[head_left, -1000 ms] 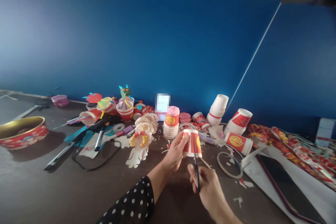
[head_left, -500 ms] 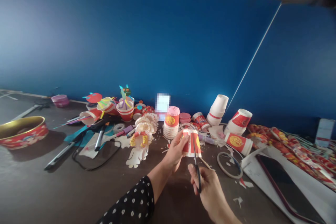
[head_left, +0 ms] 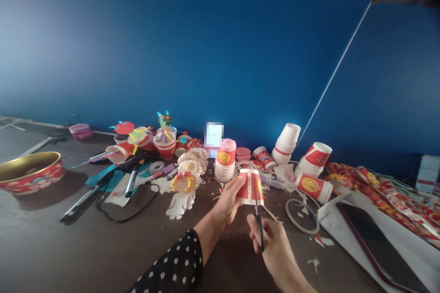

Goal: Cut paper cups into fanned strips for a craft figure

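Note:
My left hand (head_left: 227, 202) grips a red-and-white paper cup (head_left: 250, 187) with a gold emblem, holding it up above the table. My right hand (head_left: 271, 248) is shut on black-handled scissors (head_left: 258, 225), and their thin blades run up into the cup's side. The blades' tips are hidden against the cup. A cut paper hand shape (head_left: 179, 204) and a curled white paper craft lie left of my left hand. Paper scraps (head_left: 315, 263) are scattered on the dark table (head_left: 103, 247) below my right hand.
A red-and-gold tin bowl (head_left: 31, 173) stands at the far left. Decorated cup crafts (head_left: 165, 144), markers (head_left: 131, 181) and a tape roll (head_left: 156, 167) lie behind my hands. White cups (head_left: 288, 138) stand at the back right, beside a blue wall (head_left: 172, 46) and patterned red paper (head_left: 385, 194).
The cup and both hands stay almost in place, with the scissors still in the cup. The whole view has shifted slightly.

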The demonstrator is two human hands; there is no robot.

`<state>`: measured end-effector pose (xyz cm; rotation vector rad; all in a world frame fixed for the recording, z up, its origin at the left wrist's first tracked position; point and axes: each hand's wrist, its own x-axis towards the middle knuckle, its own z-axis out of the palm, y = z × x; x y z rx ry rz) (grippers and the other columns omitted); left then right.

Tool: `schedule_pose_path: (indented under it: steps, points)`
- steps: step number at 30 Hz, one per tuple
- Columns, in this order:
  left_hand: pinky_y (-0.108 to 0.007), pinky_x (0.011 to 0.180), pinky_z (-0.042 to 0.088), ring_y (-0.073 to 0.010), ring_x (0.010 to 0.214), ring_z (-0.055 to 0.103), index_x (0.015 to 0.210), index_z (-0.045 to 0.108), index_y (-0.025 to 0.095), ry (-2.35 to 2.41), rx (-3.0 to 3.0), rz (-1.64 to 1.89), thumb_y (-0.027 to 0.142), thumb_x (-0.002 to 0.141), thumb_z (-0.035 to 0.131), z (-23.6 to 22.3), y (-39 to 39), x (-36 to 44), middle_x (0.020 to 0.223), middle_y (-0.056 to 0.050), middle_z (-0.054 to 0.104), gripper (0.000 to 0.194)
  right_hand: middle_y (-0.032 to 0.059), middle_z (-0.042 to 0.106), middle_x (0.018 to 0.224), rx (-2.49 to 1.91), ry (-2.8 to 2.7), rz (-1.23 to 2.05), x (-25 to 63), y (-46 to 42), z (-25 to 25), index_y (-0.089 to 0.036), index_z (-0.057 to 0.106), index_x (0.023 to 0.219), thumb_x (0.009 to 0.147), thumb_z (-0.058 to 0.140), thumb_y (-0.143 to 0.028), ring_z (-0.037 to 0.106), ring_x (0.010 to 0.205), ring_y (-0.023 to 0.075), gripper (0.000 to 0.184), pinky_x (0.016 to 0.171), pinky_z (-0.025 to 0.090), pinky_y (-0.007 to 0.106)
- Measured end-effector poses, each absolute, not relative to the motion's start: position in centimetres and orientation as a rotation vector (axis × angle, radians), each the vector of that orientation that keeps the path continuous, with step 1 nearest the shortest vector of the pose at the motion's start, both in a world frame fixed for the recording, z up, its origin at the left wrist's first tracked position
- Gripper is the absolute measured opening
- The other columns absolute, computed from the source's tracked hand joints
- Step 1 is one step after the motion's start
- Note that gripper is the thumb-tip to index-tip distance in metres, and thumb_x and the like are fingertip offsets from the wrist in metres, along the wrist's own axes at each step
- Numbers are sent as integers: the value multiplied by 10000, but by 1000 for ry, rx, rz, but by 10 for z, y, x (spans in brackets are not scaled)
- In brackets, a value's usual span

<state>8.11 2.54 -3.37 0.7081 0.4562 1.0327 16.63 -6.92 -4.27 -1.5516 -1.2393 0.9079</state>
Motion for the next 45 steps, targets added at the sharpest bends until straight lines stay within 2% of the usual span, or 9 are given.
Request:
schedule_pose_path:
  steps: [13, 23, 30, 38, 45]
  points:
    - [-299, 619, 489, -185, 678, 617, 872, 608, 144, 389, 649, 1035, 326, 687, 643, -33, 25, 82, 771, -54, 657, 262, -24, 485, 383, -1548, -1282, 929, 167, -66, -45, -163, 511, 501, 739, 519, -524, 434, 406, 90, 433, 458, 313, 200]
    - [-296, 605, 477, -183, 673, 610, 888, 602, 144, 453, 598, 1041, 346, 697, 626, -29, 28, 79, 753, -59, 653, 278, -22, 468, 400, -1567, -1357, 922, 166, -69, -41, -153, 495, 473, 719, 472, -607, 399, 417, 83, 517, 452, 291, 197]
    - [-309, 580, 470, -191, 667, 606, 984, 568, 135, 458, 608, 1027, 439, 716, 577, -26, 34, 73, 853, -97, 639, 406, -35, 419, 419, -1592, -1511, 895, 167, -73, -41, -142, 495, 483, 754, 457, -574, 372, 428, 77, 511, 431, 257, 193]
    - [-314, 595, 471, -215, 711, 616, 1048, 539, 140, 455, 604, 1054, 469, 733, 546, -22, 33, 68, 884, -108, 634, 456, -41, 384, 442, -1651, -1583, 909, 164, -76, -31, -155, 451, 491, 765, 446, -555, 347, 430, 72, 485, 425, 241, 193]
    - [-308, 588, 471, -199, 707, 613, 1039, 540, 165, 459, 605, 1084, 448, 721, 572, -23, 34, 69, 928, -93, 630, 427, -40, 385, 432, -1648, -1589, 858, 163, -75, -35, -163, 438, 481, 768, 407, -584, 335, 415, 72, 511, 414, 220, 201]
